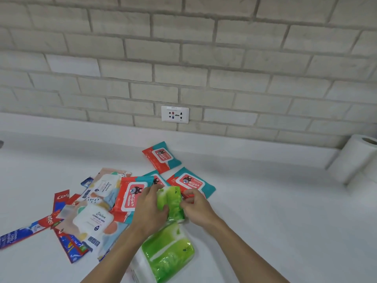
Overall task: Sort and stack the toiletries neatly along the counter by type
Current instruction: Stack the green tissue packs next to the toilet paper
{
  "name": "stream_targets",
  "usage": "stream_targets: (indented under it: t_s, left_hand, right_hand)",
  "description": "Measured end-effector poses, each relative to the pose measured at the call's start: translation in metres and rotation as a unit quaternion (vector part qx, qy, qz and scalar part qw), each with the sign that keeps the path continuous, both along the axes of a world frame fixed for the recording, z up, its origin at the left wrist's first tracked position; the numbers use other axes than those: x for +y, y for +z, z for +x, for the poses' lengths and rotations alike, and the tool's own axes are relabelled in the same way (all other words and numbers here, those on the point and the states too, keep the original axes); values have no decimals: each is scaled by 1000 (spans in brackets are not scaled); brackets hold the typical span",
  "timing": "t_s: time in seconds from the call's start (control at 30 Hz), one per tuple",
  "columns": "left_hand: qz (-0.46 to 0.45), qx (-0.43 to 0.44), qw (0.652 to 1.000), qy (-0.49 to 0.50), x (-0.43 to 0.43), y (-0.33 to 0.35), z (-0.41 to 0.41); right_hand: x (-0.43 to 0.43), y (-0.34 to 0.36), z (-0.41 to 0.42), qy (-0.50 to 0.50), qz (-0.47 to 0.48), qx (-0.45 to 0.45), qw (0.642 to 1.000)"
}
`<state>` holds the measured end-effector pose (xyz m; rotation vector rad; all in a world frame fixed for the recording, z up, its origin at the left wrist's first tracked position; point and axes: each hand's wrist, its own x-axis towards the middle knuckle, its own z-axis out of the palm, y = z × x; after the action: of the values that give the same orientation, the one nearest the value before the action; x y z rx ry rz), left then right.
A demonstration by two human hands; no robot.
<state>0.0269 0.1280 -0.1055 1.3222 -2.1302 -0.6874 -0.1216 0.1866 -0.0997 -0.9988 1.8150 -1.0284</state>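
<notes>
A heap of toiletries lies on the white counter (pixel 265 201). My left hand (pixel 148 209) and my right hand (pixel 196 209) both grip a green tissue pack (pixel 173 203) at the heap's right side. A second green tissue pack (pixel 169 250) lies just below it, near me. Red and teal wipes packs sit behind: one far back (pixel 161 157), one at the right (pixel 191 181), one by my left hand (pixel 130 195). Pastel wet-wipes packs (pixel 91 223) and red and blue toothpaste boxes (pixel 49 221) spread to the left.
A brick wall with a white power socket (pixel 175 114) backs the counter. A white paper towel roll (pixel 355 158) stands at the far right against the wall. Bare counter stretches right of the heap.
</notes>
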Motion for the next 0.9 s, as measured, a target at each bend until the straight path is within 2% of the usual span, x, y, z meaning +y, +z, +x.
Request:
stream_targets:
  t_s: [0.53, 0.8, 0.9]
  left_hand:
    - [-7, 90, 996, -5, 0, -10, 2]
    - [3, 128, 992, -4, 0, -11, 0]
    - [53, 127, 990, -19, -2, -14, 1]
  right_hand:
    - [-20, -11, 7, -54, -40, -90, 994]
    - [-27, 1, -2, -37, -43, -33, 998]
    - [-29, 8, -6, -31, -35, -15, 999]
